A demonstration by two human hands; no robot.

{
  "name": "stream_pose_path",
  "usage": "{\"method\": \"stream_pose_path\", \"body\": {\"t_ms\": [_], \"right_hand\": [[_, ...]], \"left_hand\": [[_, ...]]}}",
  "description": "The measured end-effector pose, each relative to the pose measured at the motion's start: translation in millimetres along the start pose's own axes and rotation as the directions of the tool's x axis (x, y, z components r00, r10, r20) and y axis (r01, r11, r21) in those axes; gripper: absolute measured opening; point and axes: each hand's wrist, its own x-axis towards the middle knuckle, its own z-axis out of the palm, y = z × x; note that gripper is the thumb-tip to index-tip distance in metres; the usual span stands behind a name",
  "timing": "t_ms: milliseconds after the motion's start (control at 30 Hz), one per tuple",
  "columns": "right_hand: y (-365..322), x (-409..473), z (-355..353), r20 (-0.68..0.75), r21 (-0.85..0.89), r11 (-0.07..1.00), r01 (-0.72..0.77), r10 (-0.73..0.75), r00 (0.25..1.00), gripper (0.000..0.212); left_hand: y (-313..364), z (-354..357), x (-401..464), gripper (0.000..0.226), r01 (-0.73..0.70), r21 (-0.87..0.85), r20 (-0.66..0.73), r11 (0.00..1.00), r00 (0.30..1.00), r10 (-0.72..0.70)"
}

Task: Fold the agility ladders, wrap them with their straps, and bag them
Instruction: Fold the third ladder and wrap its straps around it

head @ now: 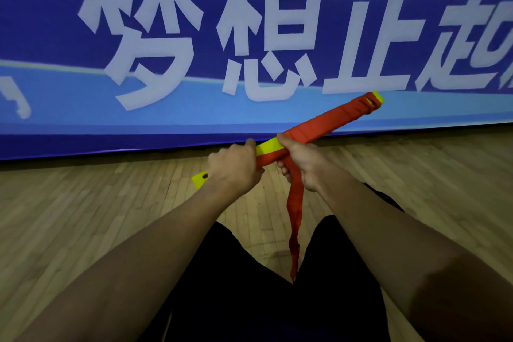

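Note:
A folded agility ladder forms one long bundle of yellow rungs, held slanting up to the right above my lap. Orange strap is wound around its right half. Bare yellow shows between my hands and at the left end. My left hand grips the bundle near its left end. My right hand holds the bundle at the edge of the winding and pinches the loose orange strap, which hangs down between my knees.
I sit on a light wooden floor with my legs in dark trousers in front of me. A big blue banner with white characters covers the wall close ahead. No bag is in view.

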Motion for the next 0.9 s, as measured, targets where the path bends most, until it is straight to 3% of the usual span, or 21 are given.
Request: {"method": "stream_pose_path", "body": {"t_ms": [67, 100, 167, 233, 267, 300, 333, 367, 433, 533, 700, 800, 833, 900], "right_hand": [[-3, -1, 0, 0.011, 0.046, 0.999, -0.021, 0.021, 1.0, 0.046], [-2, -1, -1, 0.016, 0.066, 0.998, -0.015, 0.014, 1.0, 0.045], [1, 0, -3, 0.019, 0.106, 0.994, 0.027, -0.03, 0.999, 0.041], [3, 0, -5, 0.015, 0.126, 0.991, 0.048, -0.051, 0.999, 0.039], [4, 0, -4, 0.02, 0.122, 0.992, 0.044, -0.047, 0.999, 0.039], [3, 0, -3, 0.034, 0.104, 0.994, 0.031, -0.035, 0.999, 0.041], [2, 0, -2, 0.05, 0.074, 0.997, 0.014, -0.018, 0.999, 0.043], [0, -1, 0, 0.062, 0.035, 0.999, 0.0, -0.003, 0.998, 0.045], [-4, -2, 4, 0.046, -0.02, 1.0, 0.001, 0.0, 0.999, 0.047], [-9, -3, 4, -0.048, -0.012, 1.0, 0.029, -0.029, 0.998, 0.042], [-5, 8, -2, -0.149, 0.114, 0.993, 0.024, -0.006, 0.989, 0.039], [3, 12, -3, -0.159, 0.14, 0.989, 0.052, -0.029, 0.987, 0.036], [6, 13, -4, -0.14, 0.141, 0.987, 0.08, -0.06, 0.988, 0.037], [10, 11, -7, -0.097, 0.165, 0.975, 0.147, -0.132, 0.986, 0.039]], "left_hand": [[3, 2, -6, 0.052, -0.093, 0.091, -0.096, 0.992, 0.99, 0.101], [3, 2, -8, 0.055, -0.131, 0.056, -0.082, 0.99, 0.987, 0.135], [-3, -3, -6, 0.055, -0.108, -0.227, 0.11, 0.968, 0.985, 0.135], [-11, -13, -1, 0.044, 0.132, -0.611, 0.402, 0.78, 0.901, 0.162], [-15, -15, 0, 0.038, 0.252, -0.718, 0.478, 0.649, 0.856, 0.196], [-17, -15, 1, 0.034, 0.295, -0.752, 0.493, 0.59, 0.846, 0.204], [-18, -13, 1, 0.032, 0.255, -0.735, 0.452, 0.628, 0.875, 0.175], [-18, -11, 0, 0.032, 0.154, -0.642, 0.373, 0.751, 0.919, 0.129], [-12, -2, -3, 0.034, -0.025, -0.306, 0.166, 0.952, 0.983, 0.079], [-4, 9, -11, 0.037, -0.086, -0.091, -0.009, 0.992, 0.996, 0.086], [2, 14, -14, 0.041, -0.116, -0.027, -0.027, 0.993, 0.993, 0.115], [-3, 5, -6, 0.027, -0.121, -0.327, 0.134, 0.937, 0.976, 0.173], [-6, 1, -1, 0.026, -0.051, -0.488, 0.199, 0.871, 0.966, 0.168], [-12, -10, 7, 0.032, 0.221, -0.707, 0.383, 0.672, 0.918, 0.101]]}}
